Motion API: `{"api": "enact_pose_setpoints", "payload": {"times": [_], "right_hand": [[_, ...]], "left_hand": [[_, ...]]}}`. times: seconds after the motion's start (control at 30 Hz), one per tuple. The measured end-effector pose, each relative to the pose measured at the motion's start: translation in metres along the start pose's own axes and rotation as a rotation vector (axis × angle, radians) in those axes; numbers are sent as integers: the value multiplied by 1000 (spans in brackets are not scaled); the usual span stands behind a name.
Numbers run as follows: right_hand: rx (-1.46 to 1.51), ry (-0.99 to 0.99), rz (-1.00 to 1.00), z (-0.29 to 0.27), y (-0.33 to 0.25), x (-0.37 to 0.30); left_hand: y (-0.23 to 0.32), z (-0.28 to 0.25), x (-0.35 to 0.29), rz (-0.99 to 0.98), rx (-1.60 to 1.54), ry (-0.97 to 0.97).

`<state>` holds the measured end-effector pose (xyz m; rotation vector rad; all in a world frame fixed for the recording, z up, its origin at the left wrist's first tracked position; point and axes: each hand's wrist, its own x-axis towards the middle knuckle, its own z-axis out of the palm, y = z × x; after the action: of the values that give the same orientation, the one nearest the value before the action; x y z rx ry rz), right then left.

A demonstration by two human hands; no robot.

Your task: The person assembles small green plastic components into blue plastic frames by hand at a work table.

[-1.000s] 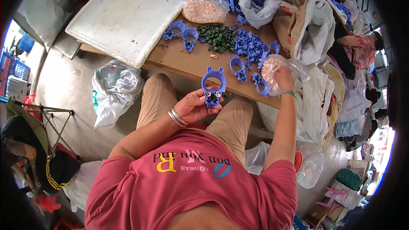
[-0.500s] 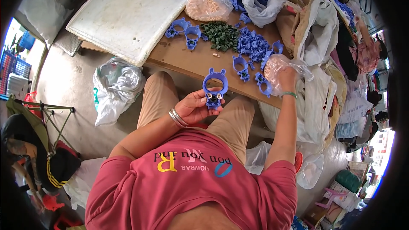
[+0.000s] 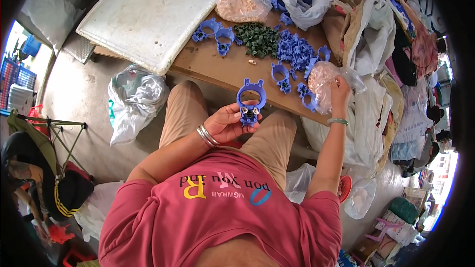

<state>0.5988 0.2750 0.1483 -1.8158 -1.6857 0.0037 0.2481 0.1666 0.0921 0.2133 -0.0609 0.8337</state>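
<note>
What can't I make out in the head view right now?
- Head view: whether the right hand pinches a piece; too small at the fingertips.
- Head view: underside of the blue ring part; the part itself and the left hand hide it.
- Head view: far side of the white bag; cut off by the upper edge.

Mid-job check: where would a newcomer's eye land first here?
Probably on the big white slab, lying across the left end of the brown table. Next, the blue ring-shaped part in the left hand's grip, before the table's near edge. Then the dark green heap, mid-table, left of the small blue pieces.
</note>
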Motion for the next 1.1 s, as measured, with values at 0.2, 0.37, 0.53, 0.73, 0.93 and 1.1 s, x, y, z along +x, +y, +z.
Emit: {"api": "enact_pose_setpoints", "payload": {"times": [0.2, 0.37, 0.53, 0.73, 0.93, 1.1], "right_hand": [[112, 237, -36, -3, -4, -10], [485, 232, 123, -21, -30, -25], [1587, 50, 486, -31, -61, -54], [1354, -237, 535, -7, -122, -104], [825, -342, 20, 11, -157, -135], [650, -308, -359, 12, -173, -129]], "left_hand": [[-1, -1, 1, -11, -11, -2], [0, -2, -1, -4, -13, -1], [0, -1, -2, -3, -21, 23], [-2, -2, -1, 1, -14, 17], [0, 1, -2, 8, 22, 19], [-2, 0, -2, 17, 41, 13]]}}
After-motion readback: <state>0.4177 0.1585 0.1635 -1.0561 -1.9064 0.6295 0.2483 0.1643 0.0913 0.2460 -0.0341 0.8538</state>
